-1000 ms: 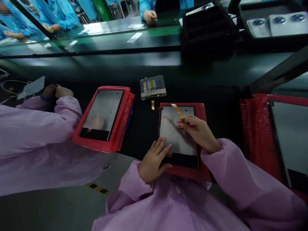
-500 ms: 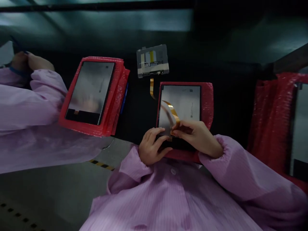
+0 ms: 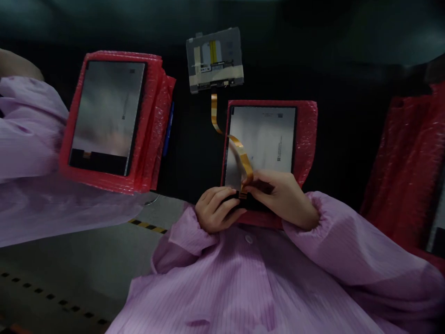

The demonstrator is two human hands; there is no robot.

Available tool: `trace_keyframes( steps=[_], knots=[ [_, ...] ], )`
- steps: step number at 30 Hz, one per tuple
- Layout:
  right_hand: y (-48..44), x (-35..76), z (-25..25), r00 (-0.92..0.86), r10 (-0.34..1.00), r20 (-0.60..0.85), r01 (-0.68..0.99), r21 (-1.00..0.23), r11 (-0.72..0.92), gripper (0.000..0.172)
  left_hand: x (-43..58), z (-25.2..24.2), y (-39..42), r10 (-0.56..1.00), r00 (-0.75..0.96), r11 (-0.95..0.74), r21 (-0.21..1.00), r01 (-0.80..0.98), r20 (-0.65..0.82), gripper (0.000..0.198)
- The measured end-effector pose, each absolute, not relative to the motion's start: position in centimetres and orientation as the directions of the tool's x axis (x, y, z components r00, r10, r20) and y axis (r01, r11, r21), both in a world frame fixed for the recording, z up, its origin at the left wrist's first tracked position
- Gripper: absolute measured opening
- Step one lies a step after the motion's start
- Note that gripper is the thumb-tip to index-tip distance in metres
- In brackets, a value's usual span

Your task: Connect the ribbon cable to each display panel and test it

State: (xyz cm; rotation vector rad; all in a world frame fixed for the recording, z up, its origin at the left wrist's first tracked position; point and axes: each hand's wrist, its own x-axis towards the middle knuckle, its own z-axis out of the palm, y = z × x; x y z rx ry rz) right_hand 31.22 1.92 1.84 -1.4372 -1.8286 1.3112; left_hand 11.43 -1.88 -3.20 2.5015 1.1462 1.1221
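Right hand (image 3: pixel 278 199) pinched shut on the end of the amber flex cable (image 3: pixel 236 148), at the lower edge of the display panel (image 3: pixel 260 144). Left hand (image 3: pixel 215 208) curled at that edge, grip unclear. Panel sits on red bubble wrap (image 3: pixel 308 125). Flex runs up to the circuit board (image 3: pixel 213 60), not yet on the panel, lying on the worktop (image 3: pixel 194 139). Flex end hidden by fingers, can't tell if seated.

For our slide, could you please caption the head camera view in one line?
Right hand pinches an amber flex cable from a grey module, left hand gripping a display panel.
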Motion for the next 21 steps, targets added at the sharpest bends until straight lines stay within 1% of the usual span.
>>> trace_keyframes(
  steps=[3,7,10,17,21],
  knots=[
    [1.9,31.1,1.8,-0.371,0.916,-0.152,0.484,-0.873,0.052,0.010,11.2,-3.7,-1.9,0.655,0.434,-0.735,0.389,0.555,0.618,0.007],
    [1.9,31.1,1.7,-0.401,0.908,-0.118,0.491,-0.865,0.104,0.009,11.2,-4.1,-1.7,0.549,0.454,-0.797,0.277,0.537,0.702,0.008],
    [1.9,31.1,1.6,-0.421,0.901,-0.104,0.485,-0.865,0.127,0.010,11.2,-4.1,-1.6,0.522,0.456,-0.800,0.228,0.555,0.721,0.005],
    [1.9,31.1,1.6,-0.416,0.907,-0.064,0.456,-0.878,0.147,0.011,11.3,-4.3,-1.6,0.499,0.463,-0.805,0.194,0.560,0.732,0.006],
    [2.0,31.0,1.7,-0.416,0.907,-0.060,0.469,-0.869,0.157,0.009,11.2,-4.5,-1.6,0.493,0.460,-0.807,0.190,0.560,0.738,0.006]
  ],
)
